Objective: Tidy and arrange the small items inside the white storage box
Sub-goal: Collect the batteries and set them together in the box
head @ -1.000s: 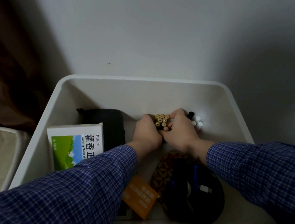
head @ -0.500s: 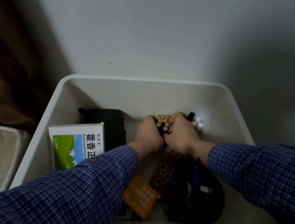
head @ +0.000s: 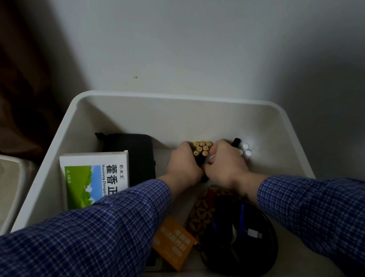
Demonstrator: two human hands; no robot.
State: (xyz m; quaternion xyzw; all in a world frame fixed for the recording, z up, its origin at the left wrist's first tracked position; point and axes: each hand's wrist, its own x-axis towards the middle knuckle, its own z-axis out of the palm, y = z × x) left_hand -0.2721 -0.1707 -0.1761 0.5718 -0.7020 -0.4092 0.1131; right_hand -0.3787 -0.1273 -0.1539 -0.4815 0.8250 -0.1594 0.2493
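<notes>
The box (head: 118,113) is showing off-white. The batteries (head: 201,150) are showing gold tips on black. The sleeves (head: 93,232) are wearing a blue check. The carton (head: 88,175) is showing white with green and blue; the packet (head: 172,242) orange; the pouch (head: 135,152) and bowl (head: 241,240) black; the cloth (head: 201,216) brown, leaf-patterned.
</notes>
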